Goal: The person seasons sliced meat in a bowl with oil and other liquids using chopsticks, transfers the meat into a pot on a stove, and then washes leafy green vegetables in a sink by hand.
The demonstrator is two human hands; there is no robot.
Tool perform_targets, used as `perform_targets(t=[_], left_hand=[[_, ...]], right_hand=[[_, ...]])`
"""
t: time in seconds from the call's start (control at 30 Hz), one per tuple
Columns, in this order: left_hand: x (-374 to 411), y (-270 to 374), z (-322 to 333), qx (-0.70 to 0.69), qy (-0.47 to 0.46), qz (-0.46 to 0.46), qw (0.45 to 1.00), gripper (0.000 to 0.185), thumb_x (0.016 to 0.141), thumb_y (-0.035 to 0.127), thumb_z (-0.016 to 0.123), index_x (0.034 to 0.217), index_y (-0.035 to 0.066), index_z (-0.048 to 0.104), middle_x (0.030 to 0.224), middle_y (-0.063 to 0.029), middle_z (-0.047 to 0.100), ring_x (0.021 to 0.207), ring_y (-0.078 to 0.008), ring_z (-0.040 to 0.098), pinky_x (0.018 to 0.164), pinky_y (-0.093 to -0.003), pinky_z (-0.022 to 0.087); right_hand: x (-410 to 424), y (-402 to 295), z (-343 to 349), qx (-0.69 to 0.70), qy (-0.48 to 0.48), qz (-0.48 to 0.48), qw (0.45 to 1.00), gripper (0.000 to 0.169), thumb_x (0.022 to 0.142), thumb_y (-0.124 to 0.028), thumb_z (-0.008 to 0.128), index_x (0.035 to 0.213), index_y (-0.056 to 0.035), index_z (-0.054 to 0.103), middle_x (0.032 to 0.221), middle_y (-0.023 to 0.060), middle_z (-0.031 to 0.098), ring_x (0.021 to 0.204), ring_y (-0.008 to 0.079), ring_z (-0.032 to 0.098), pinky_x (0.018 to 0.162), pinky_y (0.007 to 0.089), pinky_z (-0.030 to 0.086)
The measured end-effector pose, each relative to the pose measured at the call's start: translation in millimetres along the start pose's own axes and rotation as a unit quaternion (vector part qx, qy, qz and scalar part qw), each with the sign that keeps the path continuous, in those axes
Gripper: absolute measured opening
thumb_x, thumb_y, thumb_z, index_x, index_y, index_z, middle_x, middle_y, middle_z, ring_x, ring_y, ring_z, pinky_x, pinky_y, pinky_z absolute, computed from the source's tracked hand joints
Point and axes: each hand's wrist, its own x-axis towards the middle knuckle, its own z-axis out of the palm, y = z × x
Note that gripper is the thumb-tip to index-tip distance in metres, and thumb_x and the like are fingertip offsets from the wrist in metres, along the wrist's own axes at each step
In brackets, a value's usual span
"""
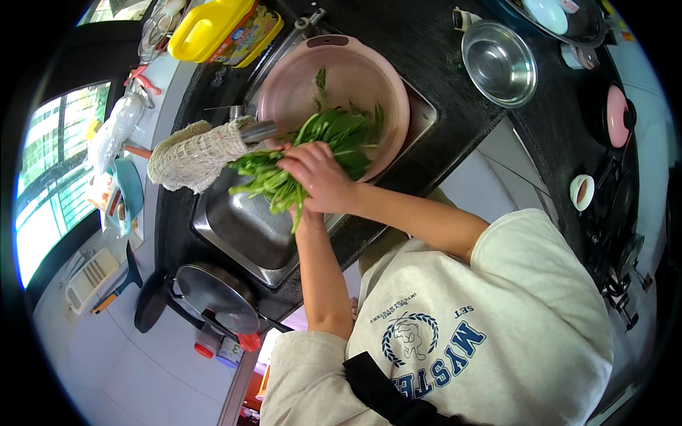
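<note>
A bunch of leafy green stems (266, 181) is held between both hands, leaves over a pink plastic basin (391, 90) of water and stems over the bare sink bowl (242, 229). Across the top of the bunch lies my right hand (319, 178), fingers curled round it. My left hand (306, 213) is under the stems, mostly hidden by them and by the right hand. Loose leaves (321, 80) float in the basin. Close beside the bunch, a beige mesh cloth (194, 157) covers the metal faucet (258, 131).
A lidded pan (216, 295) stands by the sink's near left edge. A yellow tub (213, 29) is behind the basin. On the dark counter at right are a steel bowl (499, 64) and a small white cup (582, 193). A teal container (130, 189) sits on the window ledge.
</note>
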Motion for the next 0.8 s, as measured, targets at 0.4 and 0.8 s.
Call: perform_targets(t=[0.4, 0.8], left_hand=[[118, -65, -50, 0.327, 0.342, -0.100, 0.875, 0.076, 0.077, 0.038, 0.070, 0.131, -0.005, 0.038, 0.127, -0.0159, 0.048, 0.110, -0.0257, 0.052, 0.088, -0.0374, 0.046], [121, -47, -94, 0.192, 0.225, -0.137, 0.945, 0.061, 0.079, 0.036, 0.068, 0.128, 0.005, 0.046, 0.121, -0.0083, 0.053, 0.108, -0.0227, 0.052, 0.091, -0.0362, 0.043]], right_hand=[[66, 174, 8, -0.254, -0.300, 0.182, 0.901, 0.105, 0.060, -0.045, 0.079, 0.138, -0.0022, 0.023, 0.141, 0.0204, 0.025, 0.129, 0.0387, 0.028, 0.098, 0.0597, 0.030], [17, 148, 45, 0.140, -0.050, 0.384, 0.911, 0.077, 0.060, -0.026, 0.076, 0.122, 0.0024, 0.040, 0.115, 0.0245, 0.052, 0.107, 0.0379, 0.052, 0.090, 0.0397, 0.042]])
